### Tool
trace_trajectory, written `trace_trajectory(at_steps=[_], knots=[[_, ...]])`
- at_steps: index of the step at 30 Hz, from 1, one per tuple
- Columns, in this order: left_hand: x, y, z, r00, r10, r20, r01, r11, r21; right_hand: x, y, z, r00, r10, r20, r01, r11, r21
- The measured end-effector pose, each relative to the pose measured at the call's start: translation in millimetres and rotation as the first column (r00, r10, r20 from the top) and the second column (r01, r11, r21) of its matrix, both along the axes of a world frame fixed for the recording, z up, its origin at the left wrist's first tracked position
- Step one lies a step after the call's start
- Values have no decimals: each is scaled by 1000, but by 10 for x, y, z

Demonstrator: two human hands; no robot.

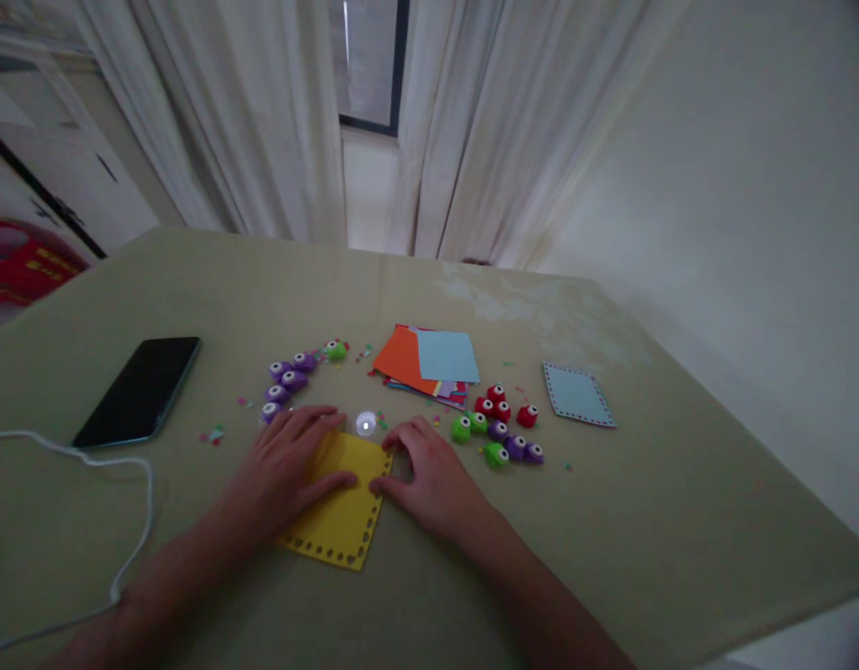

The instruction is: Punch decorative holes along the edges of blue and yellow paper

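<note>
A square of yellow paper (pixel 338 521) lies on the table in front of me, with small cut-out shapes along its bottom and right edges. My left hand (pixel 286 465) rests flat across its left side, thumb stretched towards the middle. At the right edge, my right hand (pixel 429 470) touches the paper with thumb and fingertips, a gap between them. Just beyond the paper sits a small clear round piece (pixel 366 424). Purple craft punches (pixel 293 380) with eye-like tops stand past my left hand. Green punches (pixel 461 429), red punches (pixel 502 410) and more purple punches (pixel 516 448) cluster right of my right hand.
Loose coloured paper sheets (pixel 449 355) are stacked at the middle back. A light blue card (pixel 579 395) with a punched border lies at the right. On the left are a dark tablet (pixel 141 391) and a white cable (pixel 150 502). Tiny confetti (pixel 214 435) is scattered about.
</note>
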State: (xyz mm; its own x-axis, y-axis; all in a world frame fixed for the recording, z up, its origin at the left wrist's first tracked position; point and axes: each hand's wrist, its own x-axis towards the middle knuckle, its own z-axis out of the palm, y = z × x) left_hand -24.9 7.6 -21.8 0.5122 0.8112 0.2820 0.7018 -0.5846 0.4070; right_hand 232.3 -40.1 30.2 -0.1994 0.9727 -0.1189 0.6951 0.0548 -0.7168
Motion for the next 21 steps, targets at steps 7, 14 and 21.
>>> trace_trajectory(at_steps=[7, 14, 21], knots=[[-18, -8, -10, 1000, -9, 17, 10, 999, -41, -1, 3, -13, 999, 34, -4, -34, 999, -6], [21, -52, 50, 999, -29, 26, 30, 999, -27, -22, -4, 28, 997, 67, 30, -67, 998, -9], [33, -45, 90, 999, -38, -21, 38, 999, 13, -15, -1, 34, 997, 71, 34, -70, 997, -32]])
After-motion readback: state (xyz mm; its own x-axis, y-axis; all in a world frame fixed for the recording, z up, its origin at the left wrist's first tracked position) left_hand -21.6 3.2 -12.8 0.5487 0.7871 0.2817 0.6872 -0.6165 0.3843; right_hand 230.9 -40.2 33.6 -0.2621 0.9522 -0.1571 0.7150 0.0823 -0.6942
